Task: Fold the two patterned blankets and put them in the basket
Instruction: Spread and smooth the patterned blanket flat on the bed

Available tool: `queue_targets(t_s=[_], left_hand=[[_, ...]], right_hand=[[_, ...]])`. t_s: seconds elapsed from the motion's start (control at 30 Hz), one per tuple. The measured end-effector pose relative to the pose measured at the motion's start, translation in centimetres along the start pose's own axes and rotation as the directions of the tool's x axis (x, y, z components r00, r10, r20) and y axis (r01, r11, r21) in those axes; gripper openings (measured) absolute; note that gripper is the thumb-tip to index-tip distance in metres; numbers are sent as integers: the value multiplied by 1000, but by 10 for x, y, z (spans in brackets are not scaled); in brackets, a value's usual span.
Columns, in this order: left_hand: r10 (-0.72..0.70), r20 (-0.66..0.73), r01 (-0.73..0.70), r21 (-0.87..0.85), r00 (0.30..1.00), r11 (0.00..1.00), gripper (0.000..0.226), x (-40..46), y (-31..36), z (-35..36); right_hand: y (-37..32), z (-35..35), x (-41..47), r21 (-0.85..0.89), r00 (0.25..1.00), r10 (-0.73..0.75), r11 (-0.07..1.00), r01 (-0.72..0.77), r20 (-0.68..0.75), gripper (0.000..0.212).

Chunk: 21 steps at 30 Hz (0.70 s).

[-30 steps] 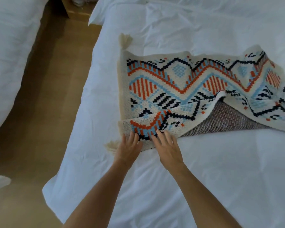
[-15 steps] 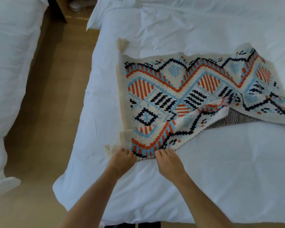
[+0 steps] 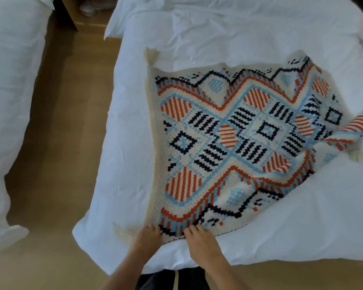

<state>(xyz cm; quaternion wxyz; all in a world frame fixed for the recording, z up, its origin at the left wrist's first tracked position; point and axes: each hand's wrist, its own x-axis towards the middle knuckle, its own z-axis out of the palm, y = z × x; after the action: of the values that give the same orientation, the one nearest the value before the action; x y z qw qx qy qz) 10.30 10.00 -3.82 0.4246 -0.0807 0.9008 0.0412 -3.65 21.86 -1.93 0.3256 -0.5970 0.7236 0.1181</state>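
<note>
A cream blanket (image 3: 228, 139) patterned in orange, light blue and black lies spread on the white bed (image 3: 218, 34), pattern side up, with tassels at its corners. Its far right corner is still folded over. My left hand (image 3: 148, 237) and my right hand (image 3: 199, 237) grip the blanket's near edge side by side, fingers curled over the fabric at the bed's near left corner. No second blanket and no basket are in view.
A second white bed (image 3: 11, 101) stands at the left across a strip of wooden floor (image 3: 67, 122). A wooden nightstand (image 3: 88, 15) sits at the far end of that gap. The bed's near edge lies just in front of my body.
Both hands have pulled the blanket's near edge towards me, unfolding the doubled layer so that the blanket now lies almost flat and its underside no longer shows.
</note>
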Motion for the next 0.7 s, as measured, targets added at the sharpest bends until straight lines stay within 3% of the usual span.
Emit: queue_targets(t_s=[0.1, 0.23, 0.33, 0.47, 0.7], left_hand=[[-60, 79, 64, -48, 995, 997, 42, 4, 7, 3], [-137, 165, 134, 30, 977, 991, 61, 8, 10, -14], [-168, 56, 169, -29, 984, 985, 54, 15, 12, -32], [-144, -66, 141, -43, 987, 989, 53, 26, 16, -68], [-109, -177, 104, -36, 978, 994, 57, 51, 58, -164]], right_hand=[[6, 0, -3, -3, 999, -13, 1000, 13, 47, 28], [8, -6, -5, 67, 996, 14, 998, -20, 83, 26], [18, -9, -7, 64, 997, 26, 998, -21, -66, 24], [44, -36, -18, 76, 991, 128, 989, -126, -28, 34], [132, -77, -68, 82, 954, 271, 962, -262, -126, 42]])
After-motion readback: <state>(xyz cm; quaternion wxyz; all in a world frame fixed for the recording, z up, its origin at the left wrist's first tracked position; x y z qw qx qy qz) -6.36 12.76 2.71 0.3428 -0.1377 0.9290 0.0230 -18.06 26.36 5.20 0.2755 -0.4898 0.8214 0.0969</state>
